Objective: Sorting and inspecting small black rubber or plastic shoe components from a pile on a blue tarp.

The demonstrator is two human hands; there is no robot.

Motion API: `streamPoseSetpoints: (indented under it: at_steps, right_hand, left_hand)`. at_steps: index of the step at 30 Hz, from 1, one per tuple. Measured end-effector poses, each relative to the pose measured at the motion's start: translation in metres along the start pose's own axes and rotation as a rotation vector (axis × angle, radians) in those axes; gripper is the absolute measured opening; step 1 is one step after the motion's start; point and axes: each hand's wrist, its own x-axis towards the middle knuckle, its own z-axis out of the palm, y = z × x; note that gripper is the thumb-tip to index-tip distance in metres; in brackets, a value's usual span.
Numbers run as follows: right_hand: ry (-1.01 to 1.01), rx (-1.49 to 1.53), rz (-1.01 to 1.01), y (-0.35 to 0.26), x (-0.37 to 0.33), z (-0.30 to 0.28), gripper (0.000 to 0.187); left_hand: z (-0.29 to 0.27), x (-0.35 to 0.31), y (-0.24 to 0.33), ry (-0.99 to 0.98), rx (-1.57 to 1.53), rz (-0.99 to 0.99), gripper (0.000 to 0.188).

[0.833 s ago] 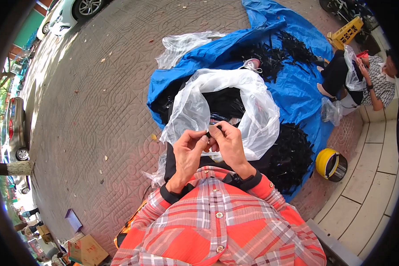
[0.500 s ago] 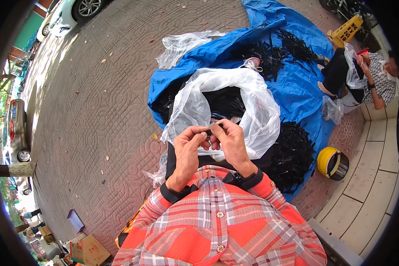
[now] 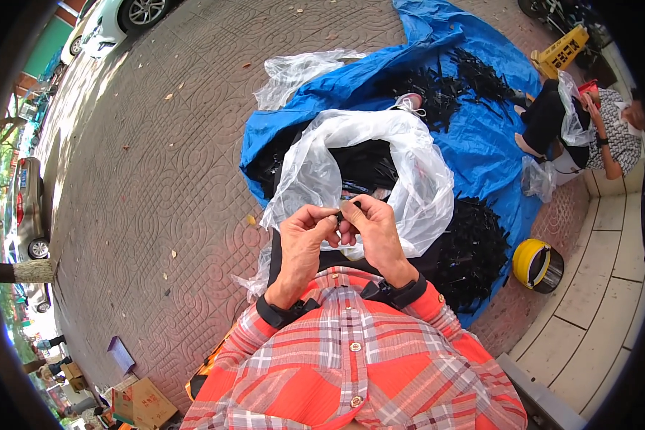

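Note:
My left hand [image 3: 303, 240] and my right hand [image 3: 375, 228] meet in front of my chest, fingertips close together. Both pinch a small black piece [image 3: 340, 216], mostly covered by the fingers; its exact kind cannot be made out. Just beyond the hands lies a translucent white plastic bag [image 3: 419, 161], its mouth spread wide. Inside the bag are black strip-like pieces [image 3: 369, 163]. A large heap of similar black pieces [image 3: 473, 247] rests to the right of my right hand.
A blue tarp [image 3: 480, 161] lies under the bag and more black heaps [image 3: 437, 93]. At the right a seated person [image 3: 602, 132] holds a clear bag. A yellow-rimmed container [image 3: 536, 265] stands by the tiled step [image 3: 588, 287]. A cardboard box [image 3: 147, 405] sits at lower left.
My fingers have shifted very slightly around the black piece. The bag, tarp and heaps look the same.

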Motion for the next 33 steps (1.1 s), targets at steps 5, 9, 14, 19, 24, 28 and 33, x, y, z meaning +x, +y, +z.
streamPoseSetpoints:
  at_steps: [5, 9, 14, 19, 24, 28, 33]
  right_hand:
    - [0.124, -0.613, -0.347, 0.003, -0.003, 0.008, 0.015]
    - [0.053, -1.219, -0.827, -0.006, -0.013, 0.015, 0.009]
    - [-0.036, -1.323, -0.891, 0.005, -0.025, 0.010, 0.034]
    - [-0.100, -1.275, -0.948, 0.001, -0.031, 0.004, 0.033]
    - [0.051, -1.137, -1.009, -0.011, -0.026, -0.017, 0.032]
    - [0.129, -1.425, -0.974, -0.047, -0.007, -0.001, 0.026]
    - [-0.341, -1.292, -0.554, -0.016, 0.005, 0.027, 0.018]
  left_hand:
    - [0.001, 0.002, -0.001, -0.004, 0.099, 0.026, 0.006]
    - [-0.002, 0.001, -0.003, 0.002, 0.142, 0.075, 0.008]
    - [-0.011, 0.006, -0.008, -0.048, 0.091, 0.123, 0.021]
    - [-0.011, -0.004, 0.015, -0.174, -0.274, -0.063, 0.026]
    - [-0.003, 0.007, 0.007, -0.183, -0.082, -0.047, 0.024]
    - [-0.009, 0.019, 0.009, -0.195, -0.001, -0.042, 0.018]
    - [-0.040, -0.009, 0.024, 0.004, 0.654, 0.329, 0.017]
